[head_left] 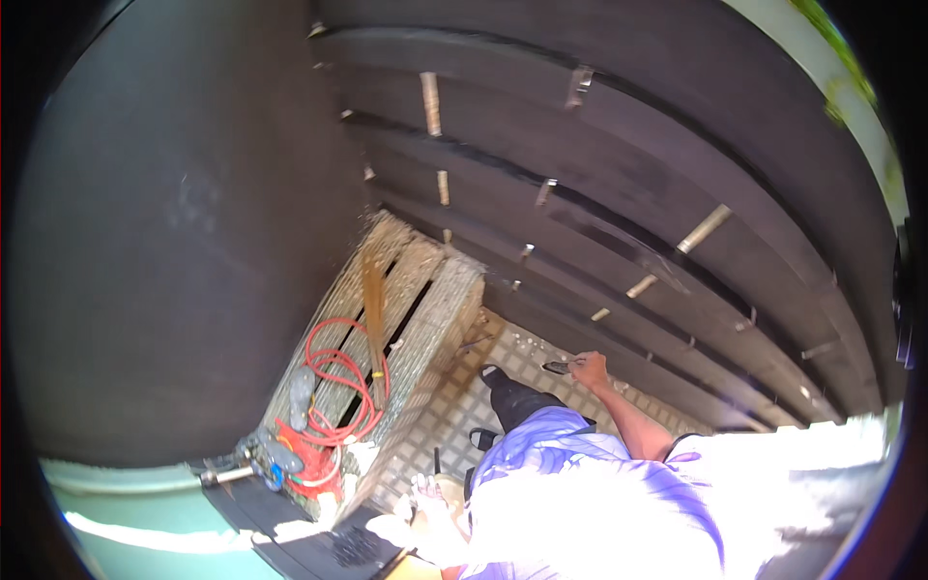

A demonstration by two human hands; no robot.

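Note:
My right hand is closed round a small dark tool with a pointed end, low over the tiled floor beside the dark wall. What kind of tool it is cannot be made out. Sunlight washes out my left hand, at the lower middle near the bench. A thin dark upright piece shows just beyond it. Glare hides how its fingers lie and whether they hold anything.
A weathered slatted wooden bench bears a coiled red hose, a straw hand broom and a grey bottle-shaped item. Dark slatted wall panels rise beyond. Bits of debris lie on the tiled floor.

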